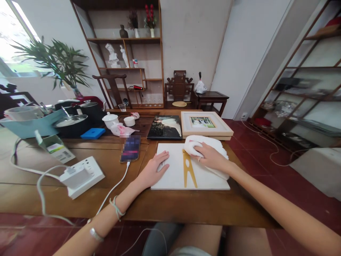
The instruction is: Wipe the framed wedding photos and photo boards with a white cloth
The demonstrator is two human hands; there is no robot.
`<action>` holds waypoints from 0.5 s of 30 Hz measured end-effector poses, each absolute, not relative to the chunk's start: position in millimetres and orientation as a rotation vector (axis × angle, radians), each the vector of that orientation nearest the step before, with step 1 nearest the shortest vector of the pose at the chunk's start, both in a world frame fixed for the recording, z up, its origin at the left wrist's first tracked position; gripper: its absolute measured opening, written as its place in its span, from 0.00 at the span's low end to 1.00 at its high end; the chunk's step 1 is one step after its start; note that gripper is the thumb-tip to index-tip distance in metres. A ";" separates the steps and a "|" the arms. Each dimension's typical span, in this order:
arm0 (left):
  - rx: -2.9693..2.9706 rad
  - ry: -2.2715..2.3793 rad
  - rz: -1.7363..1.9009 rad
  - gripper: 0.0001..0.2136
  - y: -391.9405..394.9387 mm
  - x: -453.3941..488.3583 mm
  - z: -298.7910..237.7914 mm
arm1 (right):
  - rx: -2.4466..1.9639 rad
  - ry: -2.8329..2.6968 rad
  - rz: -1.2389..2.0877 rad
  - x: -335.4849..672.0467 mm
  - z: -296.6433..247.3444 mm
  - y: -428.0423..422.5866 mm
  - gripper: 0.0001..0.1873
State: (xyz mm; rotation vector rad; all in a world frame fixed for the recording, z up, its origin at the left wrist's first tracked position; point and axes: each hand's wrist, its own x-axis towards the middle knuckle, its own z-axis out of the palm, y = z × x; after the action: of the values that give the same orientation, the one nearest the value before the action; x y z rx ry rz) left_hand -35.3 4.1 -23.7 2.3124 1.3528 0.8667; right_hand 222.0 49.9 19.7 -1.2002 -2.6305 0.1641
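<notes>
A flat white board (pixel 170 174) lies at the table's front edge, bearing a flat mustard-yellow shape like a clothes peg (pixel 188 172). I cannot tell whether that shape is painted on or a separate piece. My left hand (pixel 156 168) rests on the board's left edge, its fingers stretched out. At the far right of the board, my right hand (pixel 211 156) grips a bunched part of a white towel (pixel 213 142). The bunched towel touches or covers the top of the yellow shape, and the rest spreads over the board's right side. The right fingertips are partly hidden.
Behind the board lie a dark picture panel (pixel 165 127) and a light wooden picture frame (pixel 210 125). Leftward are a phone (pixel 131 148) on a white cable, a power strip (pixel 84 177), a blue block (pixel 93 133), a white lidded cup (pixel 110 120) and a black pan (pixel 70 122).
</notes>
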 end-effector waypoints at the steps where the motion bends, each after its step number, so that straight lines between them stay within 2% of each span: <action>1: 2.313 1.351 0.875 0.18 4.3 -35.2 -24.0 | -1.166 -2.641 0.160 220.1 17.4 47.2 0.12; 5: 2.312 1.345 0.900 0.18 5.1 -34.8 -25.9 | -1.022 -2.723 0.195 223.4 17.6 8.8 0.18; 10: 2.285 1.364 0.886 0.18 4.7 -32.6 -24.0 | -0.969 -2.853 0.418 234.2 38.8 -56.5 0.21; 15: 2.291 1.377 0.860 0.18 4.2 -31.7 -22.2 | -0.965 -2.858 0.455 233.9 40.9 -56.9 0.20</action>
State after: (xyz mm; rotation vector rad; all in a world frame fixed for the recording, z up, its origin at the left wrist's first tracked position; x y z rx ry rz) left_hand -31.7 4.2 -22.2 2.2913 1.3767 0.8596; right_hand 233.9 -56.9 40.9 -0.9654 -2.8580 0.4547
